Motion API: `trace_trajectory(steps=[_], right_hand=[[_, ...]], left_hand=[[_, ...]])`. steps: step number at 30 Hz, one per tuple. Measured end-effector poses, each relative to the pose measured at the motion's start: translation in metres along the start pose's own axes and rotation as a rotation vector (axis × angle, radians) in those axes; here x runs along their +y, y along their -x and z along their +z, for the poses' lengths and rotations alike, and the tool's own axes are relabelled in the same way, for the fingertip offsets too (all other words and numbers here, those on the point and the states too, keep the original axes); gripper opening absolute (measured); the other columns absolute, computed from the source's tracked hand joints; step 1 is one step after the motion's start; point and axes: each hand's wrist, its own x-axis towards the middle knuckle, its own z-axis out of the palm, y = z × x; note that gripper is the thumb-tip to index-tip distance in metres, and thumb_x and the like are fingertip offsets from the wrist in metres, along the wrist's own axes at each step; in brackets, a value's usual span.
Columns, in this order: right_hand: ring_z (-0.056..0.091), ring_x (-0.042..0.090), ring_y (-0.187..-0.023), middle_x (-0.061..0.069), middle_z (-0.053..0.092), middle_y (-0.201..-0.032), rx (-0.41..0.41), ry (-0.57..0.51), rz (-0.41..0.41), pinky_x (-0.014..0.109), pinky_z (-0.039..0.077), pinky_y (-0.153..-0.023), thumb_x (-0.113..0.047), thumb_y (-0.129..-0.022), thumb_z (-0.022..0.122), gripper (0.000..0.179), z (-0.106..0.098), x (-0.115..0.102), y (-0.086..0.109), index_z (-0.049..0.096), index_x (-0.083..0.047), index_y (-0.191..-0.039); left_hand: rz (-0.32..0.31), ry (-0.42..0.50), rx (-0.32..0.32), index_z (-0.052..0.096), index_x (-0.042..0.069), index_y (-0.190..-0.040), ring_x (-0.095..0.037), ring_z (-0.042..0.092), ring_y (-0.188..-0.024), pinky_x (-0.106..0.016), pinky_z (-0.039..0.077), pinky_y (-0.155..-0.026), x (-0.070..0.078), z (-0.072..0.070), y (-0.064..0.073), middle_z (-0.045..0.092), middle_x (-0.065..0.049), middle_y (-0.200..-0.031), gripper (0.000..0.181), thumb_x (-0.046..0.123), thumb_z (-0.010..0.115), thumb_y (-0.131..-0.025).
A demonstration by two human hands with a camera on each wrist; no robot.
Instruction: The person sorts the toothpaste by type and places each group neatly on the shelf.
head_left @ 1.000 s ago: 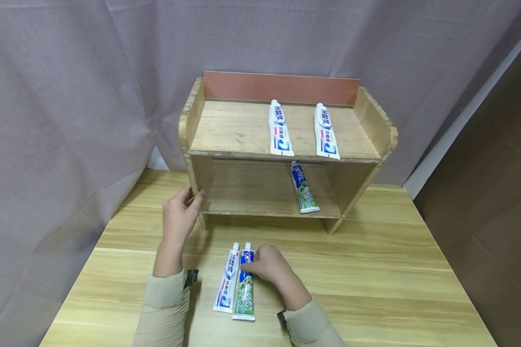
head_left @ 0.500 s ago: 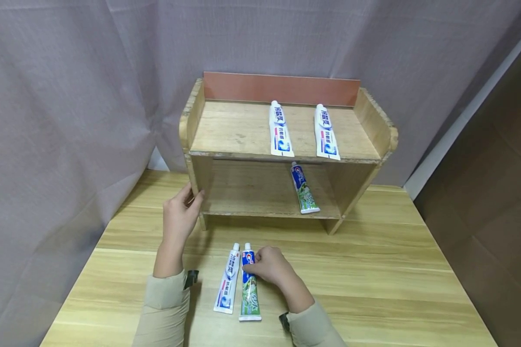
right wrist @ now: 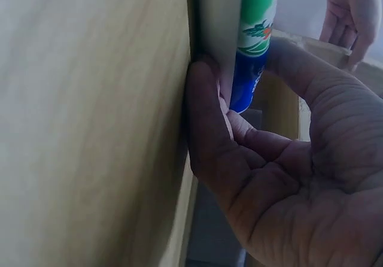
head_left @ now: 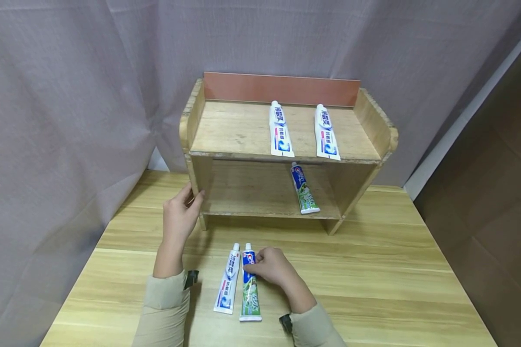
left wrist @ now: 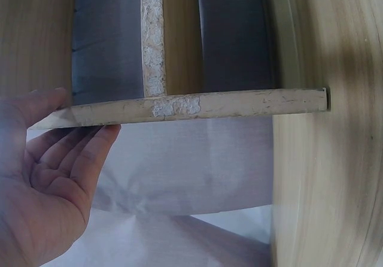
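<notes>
My left hand (head_left: 181, 209) grips the left side panel of a wooden shelf unit (head_left: 282, 156). In the left wrist view the thumb lies on one face of that panel (left wrist: 239, 104) and the fingers on the other. On the table, my right hand (head_left: 275, 266) pinches a blue and green toothpaste tube (head_left: 250, 301) near its cap end, thumb over its front. The right wrist view shows this green-blue tube (right wrist: 258, 24) between thumb and fingers, close to the tabletop. A white toothpaste tube (head_left: 227, 284) lies just left of it.
Two white toothpaste tubes (head_left: 280, 129) (head_left: 327, 132) lie on the top shelf. One blue and green tube (head_left: 304, 189) rests on the lower shelf, right of centre. A grey curtain (head_left: 91, 96) hangs behind the wooden table (head_left: 394, 274).
The blue and green tube in my right hand has shifted slightly right, opening a gap from the white tube. My left hand has stayed on the shelf panel.
</notes>
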Motion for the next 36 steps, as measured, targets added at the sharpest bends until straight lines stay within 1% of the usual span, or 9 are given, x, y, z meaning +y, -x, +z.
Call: trace_trajectory(steps=[7, 15, 24, 31, 36], right_hand=[[0.04, 0.01, -0.049, -0.007, 0.045, -0.055, -0.004, -0.038, 0.001, 0.019, 0.034, -0.044, -0.037, -0.083, 0.081, 0.043, -0.001, 0.006, -0.001, 0.052, -0.016, -0.062], [0.043, 0.011, -0.052, -0.005, 0.05, -0.059, -0.012, -0.046, -0.007, 0.02, 0.037, -0.047, -0.041, -0.082, 0.082, 0.041, -0.001, 0.01, -0.004, 0.056, -0.014, -0.065], [0.046, 0.012, -0.055, -0.004, 0.055, -0.061, -0.025, -0.066, -0.024, 0.021, 0.04, -0.05, -0.041, -0.082, 0.081, 0.038, -0.003, 0.014, -0.005, 0.061, -0.012, -0.068], [0.051, 0.013, -0.059, 0.0, 0.063, -0.067, -0.031, -0.101, -0.016, 0.023, 0.045, -0.053, -0.037, -0.083, 0.081, 0.031, -0.005, 0.012, -0.002, 0.068, -0.009, -0.08], [0.056, 0.015, -0.061, 0.001, 0.066, -0.071, -0.036, -0.134, -0.024, 0.024, 0.049, -0.055, -0.035, -0.083, 0.082, 0.031, -0.007, 0.012, -0.001, 0.07, -0.007, -0.088]], left_hand=[[-0.009, 0.003, 0.0, 0.069, 0.006, -0.125, -0.033, 0.07, -0.106, -0.031, 0.061, -0.085, 0.001, 0.0, 0.0, 0.071, -0.019, -0.115, 0.031, 0.015, 0.07, -0.096], [-0.002, 0.007, 0.002, 0.069, 0.005, -0.125, -0.033, 0.07, -0.106, -0.031, 0.061, -0.085, 0.002, 0.0, -0.001, 0.07, -0.02, -0.115, 0.03, 0.013, 0.069, -0.096], [-0.018, 0.009, -0.004, 0.069, 0.005, -0.126, -0.033, 0.07, -0.106, -0.031, 0.061, -0.085, 0.001, 0.0, -0.001, 0.07, -0.02, -0.115, 0.031, 0.014, 0.069, -0.096], [-0.004, -0.002, -0.001, 0.07, 0.007, -0.124, -0.032, 0.07, -0.107, -0.032, 0.061, -0.085, 0.0, 0.0, -0.001, 0.071, -0.017, -0.117, 0.029, 0.015, 0.069, -0.097], [-0.005, -0.001, 0.0, 0.07, 0.007, -0.124, -0.031, 0.07, -0.107, -0.031, 0.061, -0.085, 0.0, 0.0, -0.001, 0.071, -0.016, -0.117, 0.028, 0.015, 0.069, -0.097]])
